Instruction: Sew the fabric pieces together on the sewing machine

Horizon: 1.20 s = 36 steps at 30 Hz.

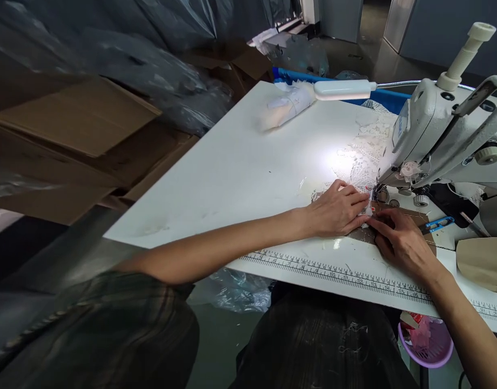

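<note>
White lace [365, 154] sits on the counter [232, 178] just beyond the fingers, left of the sewing machine [427, 127] head. Its long run goes away from the person, toward the far edge and slightly right; the near end reaches the presser foot [374, 194], between the two hands. Left hand [335, 210] is nearer the bulk of it, coming in from the left and lying over its near end; right hand [408, 240] comes in from the near right, just short of the foot. Left fingers: nearly straight, close together, low against the lace, tips just beside the foot; can't tell whether the thumb grips or only presses. Right fingers: bent, narrow gap, index tip at the lace's near edge, close to the left thumb; can't confirm a pinch on fabric, contact is too small to read. Blue snips [440, 224] lie just right of the right hand, not held.
</note>
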Motion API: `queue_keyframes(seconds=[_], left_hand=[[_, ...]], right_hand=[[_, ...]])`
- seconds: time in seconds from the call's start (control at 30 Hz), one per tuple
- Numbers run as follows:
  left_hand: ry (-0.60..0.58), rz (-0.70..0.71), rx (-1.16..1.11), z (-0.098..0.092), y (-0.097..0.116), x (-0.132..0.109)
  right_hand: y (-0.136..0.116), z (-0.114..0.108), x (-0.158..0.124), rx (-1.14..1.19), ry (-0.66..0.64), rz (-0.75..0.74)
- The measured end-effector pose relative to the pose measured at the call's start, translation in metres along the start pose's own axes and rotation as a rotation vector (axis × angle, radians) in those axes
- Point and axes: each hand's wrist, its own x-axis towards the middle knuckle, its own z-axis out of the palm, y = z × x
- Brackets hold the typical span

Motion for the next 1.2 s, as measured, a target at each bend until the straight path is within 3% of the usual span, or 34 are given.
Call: queue_keyframes(seconds=[0.3,0.7,1.2], left_hand=[[-0.038,0.082,0.072,0.003,-0.015,0.009],[0.078,0.012,-0.107,0.012,-0.017,0.004],[0.074,0.010,-0.162,0.015,-0.020,0.003]], right_hand=[[-0.003,0.000,0.003,-0.003,-0.014,0.081],[-0.003,0.002,0.004,-0.011,0.019,0.089],[-0.005,0.003,0.005,-0.034,0.017,0.098]])
